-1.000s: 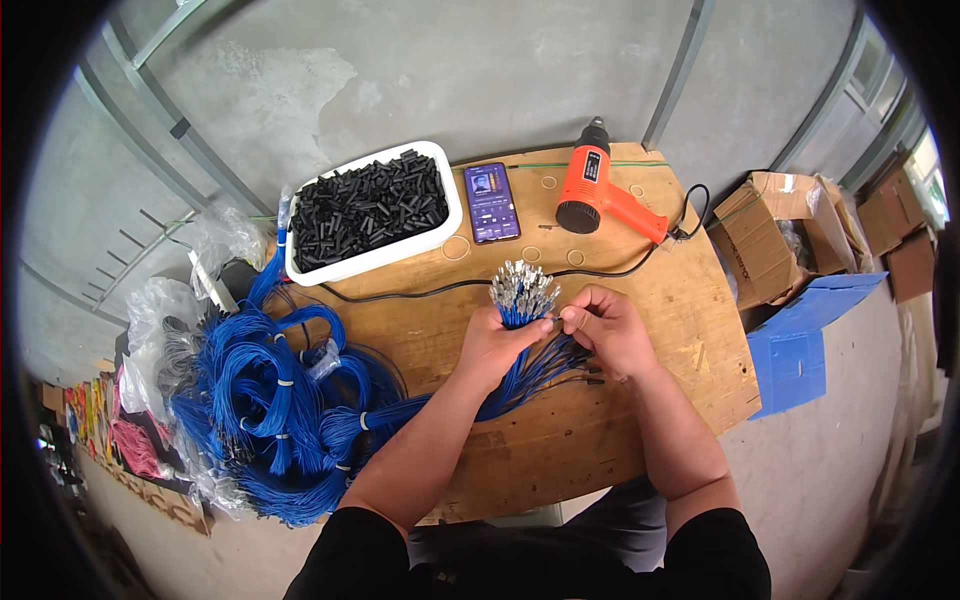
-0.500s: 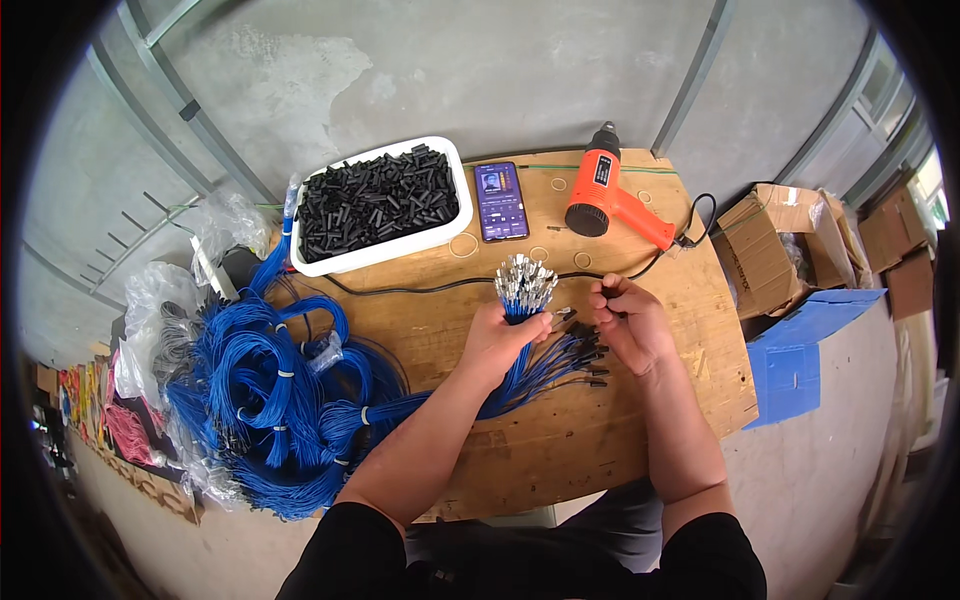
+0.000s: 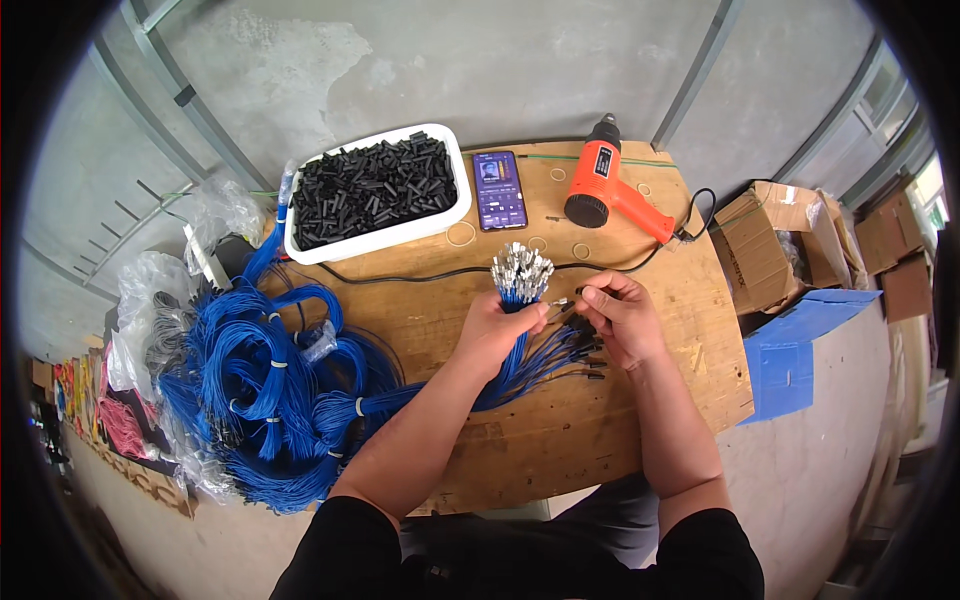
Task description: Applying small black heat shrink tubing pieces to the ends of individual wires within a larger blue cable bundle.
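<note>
My left hand (image 3: 490, 332) is closed around an upright bundle of blue wires (image 3: 514, 297), whose bare silver terminals (image 3: 521, 270) fan out above my fist. One terminal (image 3: 559, 302) sticks out to the right from my left thumb and fingertips. Close beside it, my right hand (image 3: 624, 318) pinches a small black sleeve (image 3: 580, 291) between thumb and fingers. Whether the sleeve touches that terminal is too small to tell. Below, several wires with black sleeved ends (image 3: 575, 345) spread over the wooden table (image 3: 690, 375).
Coiled blue wire bundles (image 3: 265, 375) cover the table's left side. A white tray (image 3: 400, 234) full of black sleeves, a phone (image 3: 499, 190) and an orange heat gun (image 3: 595, 190) stand at the back. The gun's black cord (image 3: 420, 276) crosses behind my hands. Cardboard boxes (image 3: 765, 245) stand to the right.
My right hand has moved left and slightly forward, bringing the black sleeve up close to the single terminal. My left hand keeps its grip on the bundle. The whole view has shifted slightly.
</note>
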